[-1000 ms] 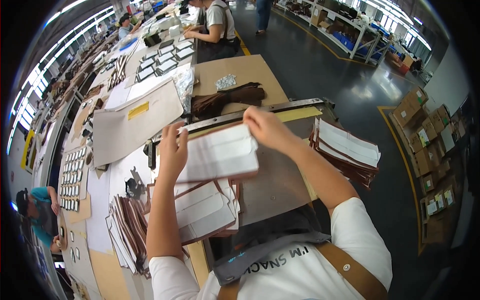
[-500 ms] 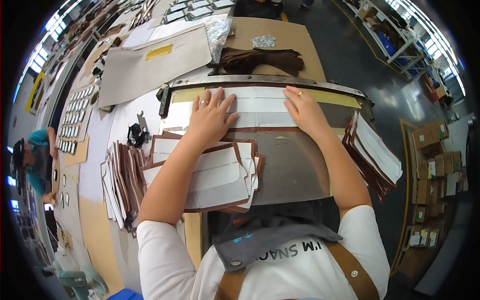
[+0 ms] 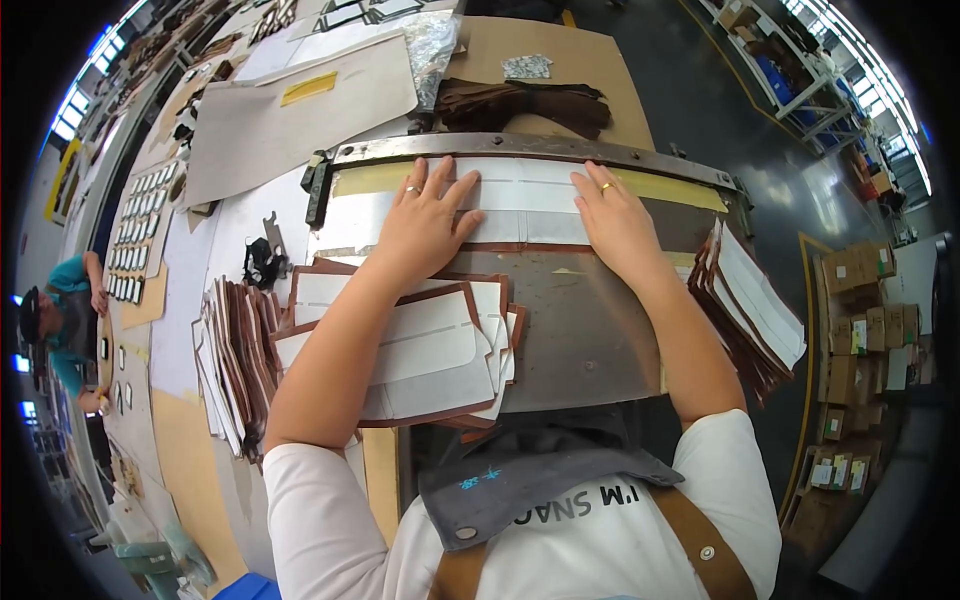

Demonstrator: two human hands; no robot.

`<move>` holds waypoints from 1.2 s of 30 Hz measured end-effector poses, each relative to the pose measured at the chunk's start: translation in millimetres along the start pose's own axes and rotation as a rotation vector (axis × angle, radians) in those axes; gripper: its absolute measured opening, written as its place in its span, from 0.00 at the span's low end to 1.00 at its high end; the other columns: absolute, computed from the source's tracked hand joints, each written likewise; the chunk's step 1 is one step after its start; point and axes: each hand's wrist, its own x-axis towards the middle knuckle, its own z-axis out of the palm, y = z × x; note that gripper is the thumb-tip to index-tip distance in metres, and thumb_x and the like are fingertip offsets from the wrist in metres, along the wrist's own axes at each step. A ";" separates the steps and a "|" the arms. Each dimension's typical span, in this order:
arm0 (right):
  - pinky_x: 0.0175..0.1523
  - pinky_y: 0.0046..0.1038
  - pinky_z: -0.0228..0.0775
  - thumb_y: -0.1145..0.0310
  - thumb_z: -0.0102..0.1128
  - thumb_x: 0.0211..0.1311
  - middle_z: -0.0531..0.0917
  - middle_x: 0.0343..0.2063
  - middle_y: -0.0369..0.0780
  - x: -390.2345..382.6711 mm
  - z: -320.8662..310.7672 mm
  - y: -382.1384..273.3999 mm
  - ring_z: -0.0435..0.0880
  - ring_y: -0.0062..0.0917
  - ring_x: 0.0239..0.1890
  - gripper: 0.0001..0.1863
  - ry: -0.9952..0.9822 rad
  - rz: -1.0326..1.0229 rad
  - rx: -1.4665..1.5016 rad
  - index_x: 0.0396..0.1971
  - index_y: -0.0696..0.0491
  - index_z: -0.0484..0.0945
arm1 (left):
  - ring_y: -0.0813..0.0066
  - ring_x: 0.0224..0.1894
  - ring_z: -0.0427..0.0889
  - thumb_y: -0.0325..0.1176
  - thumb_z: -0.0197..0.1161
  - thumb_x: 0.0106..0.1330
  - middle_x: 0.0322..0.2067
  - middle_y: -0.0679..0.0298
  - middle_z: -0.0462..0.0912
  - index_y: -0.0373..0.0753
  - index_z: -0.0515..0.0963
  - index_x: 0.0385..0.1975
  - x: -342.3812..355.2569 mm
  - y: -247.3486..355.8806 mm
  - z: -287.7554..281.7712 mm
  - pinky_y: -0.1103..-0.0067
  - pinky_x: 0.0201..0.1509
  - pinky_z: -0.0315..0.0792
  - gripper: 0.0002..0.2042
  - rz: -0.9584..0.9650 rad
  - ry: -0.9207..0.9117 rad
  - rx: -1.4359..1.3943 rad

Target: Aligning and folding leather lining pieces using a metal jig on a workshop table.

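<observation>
A white-faced panel with a brown edge (image 3: pixel 522 228) lies flat on a grey metal plate (image 3: pixel 575 345), its far edge along a metal bar (image 3: pixel 520 146). My left hand (image 3: pixel 430 222) rests on the panel's left part, fingers spread. On its right end lies my right hand (image 3: pixel 618 222), fingers extended and fairly close together. Neither hand grips anything; both press or rest flat, and which of the two I cannot tell. Beneath my left forearm is a loose pile of similar brown-edged panels (image 3: pixel 425 345), partly hidden by the arm.
To the left stands a row of upright panels (image 3: pixel 235 365), with a black tool (image 3: pixel 264 262) beyond it. More panels (image 3: pixel 750 300) lean at the plate's right edge. Dark brown strips (image 3: pixel 525 106) lie behind the bar. A person (image 3: pixel 70 320) works at the far left.
The view has shifted slightly, so the bar and panel sit higher in the picture. Both hands remain on the panel with little visible movement.
</observation>
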 end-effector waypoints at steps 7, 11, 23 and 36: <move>0.55 0.33 0.59 0.70 0.46 0.58 0.70 0.48 0.43 -2.6 -12.6 -2.6 0.69 0.34 0.50 0.16 -0.123 0.024 0.115 0.46 0.56 0.69 | 0.52 0.52 0.62 0.45 0.50 0.60 0.46 0.53 0.67 0.44 0.64 0.51 -5.8 7.9 -0.6 0.67 0.55 0.57 0.21 -0.027 0.107 0.064; 0.56 0.34 0.58 0.69 0.47 0.57 0.72 0.47 0.43 -8.1 -13.3 -0.6 0.69 0.34 0.49 0.16 -0.080 -0.073 -0.046 0.47 0.55 0.69 | 0.55 0.51 0.64 0.43 0.50 0.60 0.46 0.53 0.66 0.41 0.65 0.49 -3.8 13.5 -6.0 0.70 0.51 0.63 0.20 -0.049 0.030 0.087; 0.49 0.31 0.63 0.70 0.50 0.54 0.74 0.40 0.41 16.2 -20.2 -10.0 0.71 0.34 0.44 0.14 -0.096 -0.045 0.101 0.41 0.55 0.72 | 0.53 0.48 0.67 0.40 0.53 0.59 0.43 0.54 0.69 0.39 0.66 0.47 -7.0 10.8 -4.6 0.70 0.50 0.64 0.18 0.004 0.106 0.111; 0.48 0.28 0.64 0.76 0.52 0.48 0.73 0.36 0.41 103.1 38.3 -57.4 0.71 0.33 0.42 0.13 -0.167 -0.329 0.481 0.37 0.56 0.75 | 0.53 0.51 0.65 0.42 0.55 0.56 0.47 0.55 0.67 0.37 0.64 0.47 -6.3 4.6 3.5 0.69 0.51 0.63 0.21 -0.037 0.125 -0.028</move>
